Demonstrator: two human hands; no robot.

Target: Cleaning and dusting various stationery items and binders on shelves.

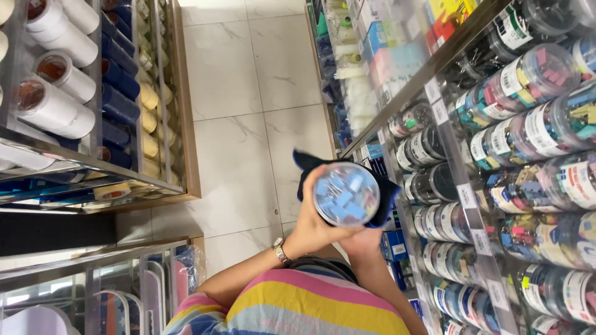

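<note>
Presently a clear round tub (346, 193) of blue clips is cradled at frame centre over a dark cloth (388, 192), the left hand (310, 220) curled around its 9 o'clock side, the right hand (360, 239) beneath at 6 o'clock, its grasp hidden. A slip is judged possible: the smooth tub could be dropped onto the floor tiles (248, 74).

A metal shelf rack (444, 59) holds rows of clear round tubs (539, 73) filled with coloured clips.

Lots hidden in this one
Right hand (366, 239) mostly tucked behind the round tub (346, 193) and dark cloth (385, 198); clips inside too blurry to count.
</note>
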